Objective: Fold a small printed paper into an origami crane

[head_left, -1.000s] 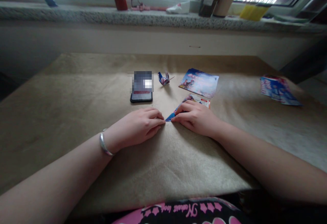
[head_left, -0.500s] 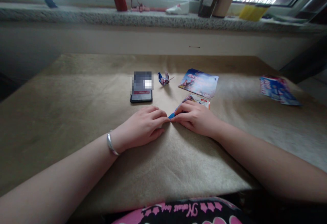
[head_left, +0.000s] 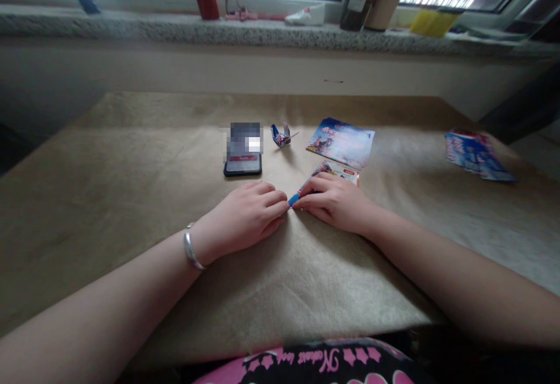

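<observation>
A printed paper sheet (head_left: 350, 174), partly folded with a blue pointed corner, lies on the table under my right hand (head_left: 336, 200). The fingers of that hand are closed on it and press it near the blue corner. My left hand (head_left: 251, 215), with a silver bracelet at the wrist, has its fingers curled together at the very tip of the same corner. Most of the sheet's middle is hidden by my right hand. Beyond my hands stands a small folded paper crane (head_left: 281, 135), blue and patterned.
Left of the crane a phone (head_left: 243, 162) lies on the brown table (head_left: 175, 139). A stack of printed sheets (head_left: 343, 142) is at the back right, and several folded leaflets (head_left: 476, 156) lie farther right. A red container (head_left: 205, 0) stands on the windowsill (head_left: 262, 32).
My left fingers have curled in more, and the thumb has drawn up against them at the paper's corner. The right hand stays put on the sheet.
</observation>
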Demonstrator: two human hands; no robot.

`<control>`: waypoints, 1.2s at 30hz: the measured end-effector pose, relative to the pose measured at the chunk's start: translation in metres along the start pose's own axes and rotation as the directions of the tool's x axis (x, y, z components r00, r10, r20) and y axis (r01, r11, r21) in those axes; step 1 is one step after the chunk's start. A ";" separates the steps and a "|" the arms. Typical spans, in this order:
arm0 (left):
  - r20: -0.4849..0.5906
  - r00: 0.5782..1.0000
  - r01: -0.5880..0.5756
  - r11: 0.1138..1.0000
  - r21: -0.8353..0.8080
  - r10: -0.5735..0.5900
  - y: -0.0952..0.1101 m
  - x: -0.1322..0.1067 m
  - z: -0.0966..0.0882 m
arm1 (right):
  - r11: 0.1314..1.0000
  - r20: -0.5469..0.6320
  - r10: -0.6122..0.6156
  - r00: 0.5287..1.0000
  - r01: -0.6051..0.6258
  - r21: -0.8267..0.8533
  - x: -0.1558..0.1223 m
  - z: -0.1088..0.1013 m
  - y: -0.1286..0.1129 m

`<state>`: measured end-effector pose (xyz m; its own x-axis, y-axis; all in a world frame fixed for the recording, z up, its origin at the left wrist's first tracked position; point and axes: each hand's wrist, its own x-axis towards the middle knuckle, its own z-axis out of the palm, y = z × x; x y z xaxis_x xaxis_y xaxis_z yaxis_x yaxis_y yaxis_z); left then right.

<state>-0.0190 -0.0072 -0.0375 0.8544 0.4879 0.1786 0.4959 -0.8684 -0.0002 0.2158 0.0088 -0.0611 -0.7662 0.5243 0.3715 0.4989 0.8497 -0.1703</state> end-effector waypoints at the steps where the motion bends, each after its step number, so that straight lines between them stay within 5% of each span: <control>1: -0.002 1.000 -0.002 1.000 -0.004 0.002 -0.001 0.000 -0.001 | 1.000 -0.001 0.001 1.000 -0.001 -0.001 0.000 0.000 0.000; 12: -0.018 0.999 -0.036 0.992 -0.117 0.034 -0.009 -0.006 0.000 | 1.000 0.001 0.003 1.000 -0.003 -0.010 -0.001 -0.003 -0.003; 36: -0.036 0.999 -0.029 1.000 -0.007 0.028 0.001 -0.003 0.000 | 0.994 0.038 -0.051 0.998 0.055 -0.097 0.001 -0.005 -0.001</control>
<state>-0.0207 -0.0091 -0.0381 0.8620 0.4595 0.2142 0.4702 -0.8826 0.0012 0.2165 0.0081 -0.0562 -0.8057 0.4820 0.3443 0.4934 0.8677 -0.0602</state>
